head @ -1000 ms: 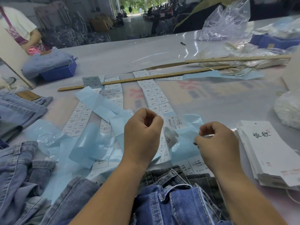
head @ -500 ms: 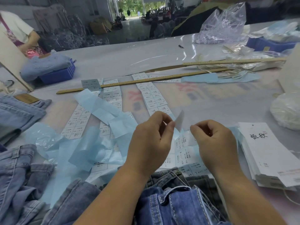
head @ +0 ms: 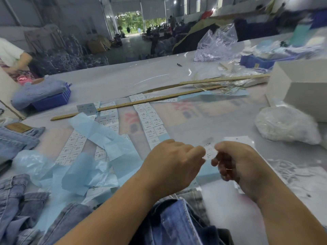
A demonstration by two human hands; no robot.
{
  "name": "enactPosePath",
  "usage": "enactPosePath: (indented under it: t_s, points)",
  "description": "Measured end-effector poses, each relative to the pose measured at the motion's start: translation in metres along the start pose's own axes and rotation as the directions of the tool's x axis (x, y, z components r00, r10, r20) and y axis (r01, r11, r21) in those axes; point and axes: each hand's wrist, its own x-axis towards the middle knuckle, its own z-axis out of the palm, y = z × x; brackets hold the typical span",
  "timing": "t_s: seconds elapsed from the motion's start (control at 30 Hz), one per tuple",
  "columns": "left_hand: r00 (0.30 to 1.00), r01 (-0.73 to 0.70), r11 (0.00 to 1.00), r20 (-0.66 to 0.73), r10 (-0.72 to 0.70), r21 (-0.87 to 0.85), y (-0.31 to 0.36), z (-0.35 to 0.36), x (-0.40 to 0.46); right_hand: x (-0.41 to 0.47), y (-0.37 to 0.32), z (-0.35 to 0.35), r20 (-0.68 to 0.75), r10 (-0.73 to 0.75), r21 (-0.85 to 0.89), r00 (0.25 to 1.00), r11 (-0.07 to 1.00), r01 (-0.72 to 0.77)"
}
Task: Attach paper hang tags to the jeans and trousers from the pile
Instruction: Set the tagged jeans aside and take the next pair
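Over the near edge of the table (head: 177, 78), a small white sticker (head: 209, 152) with dark print, kinda blurry, is stretched between both hands. The left hand (head: 174, 162) pinches its left end, the right hand (head: 235, 161) pinches its right end, other fingers curled. Dark blue jeans (head: 178, 221) lie bunched right below the wrists, with sticker sheets (head: 150, 119) and blue backing strips (head: 99, 135) just behind.

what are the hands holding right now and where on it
A small white printed sticker label, held between both hands: the left hand pinches its left edge and the right hand its right edge. The view is blurred, so the exact grip is unclear.
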Motion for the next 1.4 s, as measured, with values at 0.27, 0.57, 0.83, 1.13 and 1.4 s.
enactPosePath:
  t_s: [0.27,0.57,0.83,1.13,1.4]
  points:
    - [0.941,0.280,0.923,0.266,-0.210,-0.265,0.025,-0.009,0.065,0.003,-0.023,-0.049,-0.117,-0.064,0.032,0.991,0.997,0.068]
    - [0.721,0.692,0.558,0.479,-0.501,-0.458,0.036,0.040,0.118,0.008,-0.013,-0.091,-0.236,-0.086,-0.042,0.968,0.996,0.079]
    - [0.708,0.658,0.317,0.417,-0.571,-0.683,0.046,0.090,0.106,0.013,0.003,-0.111,-0.212,-0.112,-0.175,0.971,0.982,0.075]
    - [0.741,0.592,0.370,0.303,-0.600,-0.716,0.045,0.114,0.093,0.019,0.006,-0.118,-0.300,-0.187,-0.608,0.936,0.793,-0.036]
    - [0.724,0.622,0.267,0.411,-0.554,-0.736,0.046,0.116,0.092,0.020,0.004,-0.115,-0.305,-0.127,-0.574,0.944,0.815,-0.076]
